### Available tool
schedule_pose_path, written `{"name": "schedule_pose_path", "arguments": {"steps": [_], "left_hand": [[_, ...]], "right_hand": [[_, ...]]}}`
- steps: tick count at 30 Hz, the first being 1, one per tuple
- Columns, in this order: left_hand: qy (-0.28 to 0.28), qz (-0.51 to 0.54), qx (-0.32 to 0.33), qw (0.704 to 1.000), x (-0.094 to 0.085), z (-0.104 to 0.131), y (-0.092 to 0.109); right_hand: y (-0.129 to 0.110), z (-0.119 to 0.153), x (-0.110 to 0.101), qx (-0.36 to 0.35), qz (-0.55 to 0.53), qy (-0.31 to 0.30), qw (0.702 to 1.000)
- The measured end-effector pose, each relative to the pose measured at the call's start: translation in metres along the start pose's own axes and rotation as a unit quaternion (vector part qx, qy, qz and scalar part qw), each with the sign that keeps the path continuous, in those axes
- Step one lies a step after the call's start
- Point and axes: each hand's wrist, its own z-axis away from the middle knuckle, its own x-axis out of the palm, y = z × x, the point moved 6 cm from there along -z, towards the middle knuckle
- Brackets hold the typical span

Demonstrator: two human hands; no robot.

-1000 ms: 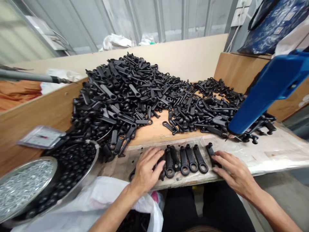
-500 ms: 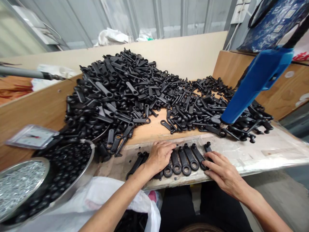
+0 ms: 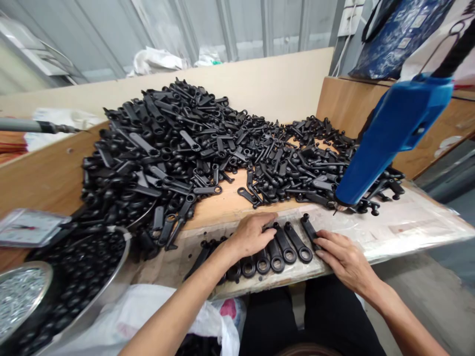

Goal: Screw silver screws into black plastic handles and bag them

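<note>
A row of black crank handles (image 3: 284, 245) lies side by side along the table's front edge, ring ends towards me. My left hand (image 3: 252, 236) rests over the middle of this row, its thumb and forefinger apart near the knob ends. It covers part of several handles. At the right end, one crank handle (image 3: 307, 227) lies slightly apart and tilted. My right hand (image 3: 343, 254) has its fingers closed on that handle's right side, hiding its lower end.
A large heap of crank handles (image 3: 166, 133) fills the table's back. A blue electric screwdriver (image 3: 389, 136) hangs at the right, tip low over the table. At the left stand a bowl of black knobs (image 3: 85, 274) and a bowl of screws (image 3: 20, 296). A white sack (image 3: 148, 309) is below.
The view has shifted a little to the right. My left hand has moved along the row to the right. My right hand's crank handle now shows more clearly, with a gap beside the row.
</note>
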Motion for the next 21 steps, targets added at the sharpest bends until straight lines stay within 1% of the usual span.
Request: {"name": "schedule_pose_path", "arguments": {"steps": [3, 6, 8, 10, 12, 14, 16, 18, 19, 21], "left_hand": [[-0.054, 0.011, 0.007, 0.998, 0.015, -0.014, 0.01], [-0.092, 0.023, 0.012, 0.995, 0.027, -0.02, 0.019], [-0.101, 0.034, 0.01, 0.994, 0.031, -0.021, 0.025], [-0.094, 0.044, 0.002, 0.995, 0.029, -0.019, 0.027], [-0.068, 0.053, -0.013, 0.996, 0.019, -0.015, 0.024], [-0.024, 0.061, -0.043, 0.997, 0.001, -0.006, 0.012], [0.025, 0.07, -0.085, 0.994, -0.022, 0.01, -0.008], [0.063, 0.081, -0.13, 0.986, -0.042, 0.031, -0.033], [0.075, 0.089, -0.151, 0.982, -0.05, 0.042, -0.046], [0.081, 0.115, -0.18, 0.974, -0.059, 0.062, -0.069]], "right_hand": [[-0.005, -0.001, 0.0, 0.002, -0.017, 0.008, 1.0], [-0.012, 0.002, 0.001, 0.003, -0.042, 0.023, 0.999], [-0.016, 0.004, 0.001, -0.004, -0.05, 0.032, 0.998], [-0.018, 0.006, 0.002, -0.009, -0.052, 0.033, 0.998], [-0.016, 0.007, 0.003, -0.004, -0.052, 0.032, 0.998], [-0.012, 0.009, 0.001, -0.001, -0.043, 0.036, 0.998], [-0.009, 0.01, -0.002, -0.002, -0.032, 0.045, 0.998], [-0.009, 0.01, -0.004, -0.015, -0.029, 0.054, 0.998], [-0.012, 0.009, -0.005, -0.025, -0.031, 0.056, 0.998], [-0.02, 0.004, -0.005, -0.047, -0.038, 0.054, 0.997]]}}
